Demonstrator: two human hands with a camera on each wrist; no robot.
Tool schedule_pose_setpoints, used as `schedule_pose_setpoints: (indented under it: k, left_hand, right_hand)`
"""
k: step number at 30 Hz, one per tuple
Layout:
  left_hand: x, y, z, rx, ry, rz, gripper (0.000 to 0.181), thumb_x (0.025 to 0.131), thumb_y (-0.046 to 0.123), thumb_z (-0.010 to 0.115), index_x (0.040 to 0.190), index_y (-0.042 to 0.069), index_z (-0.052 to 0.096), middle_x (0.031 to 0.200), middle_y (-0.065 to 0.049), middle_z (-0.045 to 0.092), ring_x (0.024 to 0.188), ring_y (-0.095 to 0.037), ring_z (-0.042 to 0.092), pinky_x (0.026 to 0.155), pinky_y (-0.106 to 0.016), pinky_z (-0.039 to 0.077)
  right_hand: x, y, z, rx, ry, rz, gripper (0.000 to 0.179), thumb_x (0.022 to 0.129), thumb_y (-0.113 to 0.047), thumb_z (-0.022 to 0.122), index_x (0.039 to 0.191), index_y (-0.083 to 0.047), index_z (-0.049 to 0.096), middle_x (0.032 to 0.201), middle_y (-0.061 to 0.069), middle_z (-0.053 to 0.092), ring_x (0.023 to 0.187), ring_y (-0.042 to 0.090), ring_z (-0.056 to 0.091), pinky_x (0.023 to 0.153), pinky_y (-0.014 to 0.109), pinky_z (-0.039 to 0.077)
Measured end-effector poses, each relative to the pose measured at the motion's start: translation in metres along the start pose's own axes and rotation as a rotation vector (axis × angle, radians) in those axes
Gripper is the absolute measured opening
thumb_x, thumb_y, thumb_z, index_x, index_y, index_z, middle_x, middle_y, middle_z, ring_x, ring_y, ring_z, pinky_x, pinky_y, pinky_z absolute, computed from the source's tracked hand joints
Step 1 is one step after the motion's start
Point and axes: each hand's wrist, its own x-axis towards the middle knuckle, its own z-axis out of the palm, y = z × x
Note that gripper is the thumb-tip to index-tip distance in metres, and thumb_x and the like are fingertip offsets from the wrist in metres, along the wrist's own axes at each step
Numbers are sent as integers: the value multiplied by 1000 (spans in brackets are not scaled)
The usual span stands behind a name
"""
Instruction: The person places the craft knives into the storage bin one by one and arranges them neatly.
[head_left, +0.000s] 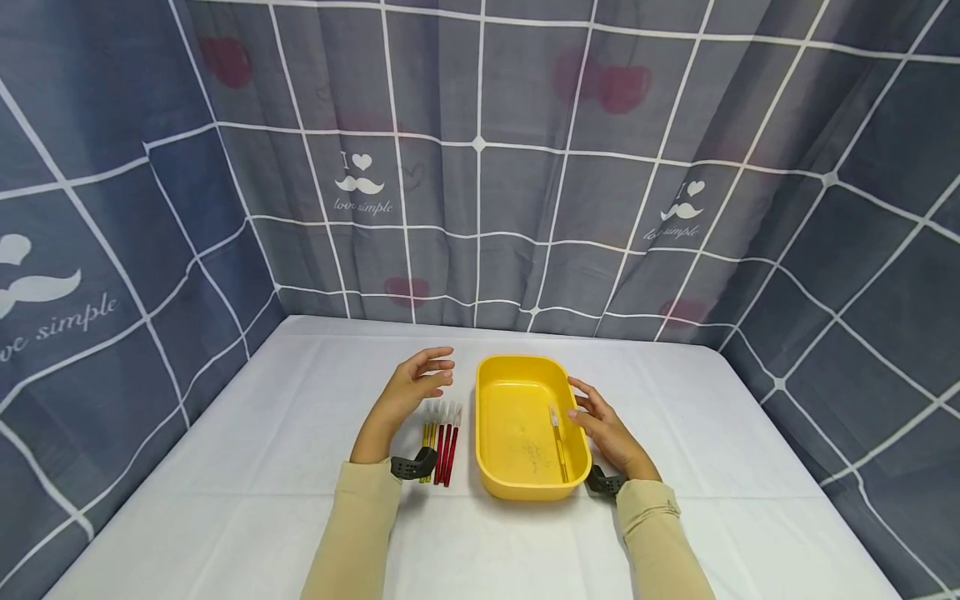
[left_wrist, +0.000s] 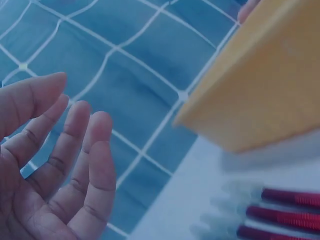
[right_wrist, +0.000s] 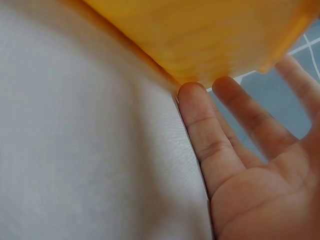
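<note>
In the head view my left hand (head_left: 420,379) hovers just beyond several slim red pens (head_left: 447,454) with clear caps, its fingers loosely bent and nothing between them. Yellow pens (head_left: 428,433) of the same form lie alongside, partly hidden by the wristband. My right hand (head_left: 609,429) rests against the right side of a yellow plastic bin (head_left: 487,417), thumb at the rim. The right wrist view shows its fairly straight fingers (right_wrist: 205,120) along the outer wall. Inside the bin, a single yellow pen (head_left: 559,446) lies near the right wall.
A white cloth covers the table (head_left: 247,483). Grey checked curtains (head_left: 517,192) hang around its back and sides. Each wrist wears a black band, the left one (head_left: 414,464) overlapping the pens in the head view.
</note>
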Motion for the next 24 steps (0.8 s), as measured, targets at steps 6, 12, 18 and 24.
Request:
schedule_pose_setpoints:
  k: [6, 12, 18, 24]
  left_hand:
    - [-1, -17, -10, -27, 34, -71, 50, 108, 8, 64, 156, 0, 52, 150, -31, 55, 114, -21, 67, 97, -32, 56]
    - [-2, -31, -14, -43, 66, -112, 50, 108, 4, 62, 156, -4, 49, 148, -33, 54, 108, -15, 66, 98, -36, 57]
    - [-4, -42, -17, -21, 126, -159, 51, 107, 2, 62, 155, -10, 48, 143, -33, 59, 105, -14, 67, 86, -28, 59]
    - [-4, -50, -17, 46, 207, -239, 48, 105, 2, 64, 150, -11, 54, 132, -27, 65, 95, -13, 68, 73, -21, 57]
  right_hand:
    - [0, -1, 1, -7, 9, 19, 71, 108, -13, 59, 171, -10, 27, 161, 31, 42, 134, 24, 53, 106, 24, 50]
    - [-1, -2, 1, -18, 12, 17, 71, 108, -12, 58, 171, -10, 26, 161, 31, 41, 136, 27, 53, 107, 25, 49]
    - [-1, -1, 0, -15, 13, 19, 71, 108, -12, 58, 171, -10, 27, 161, 31, 42, 136, 27, 52, 107, 25, 49]
    - [0, 0, 0, -5, 7, 17, 71, 108, -12, 59, 171, -10, 27, 161, 31, 42, 134, 25, 53, 105, 24, 50]
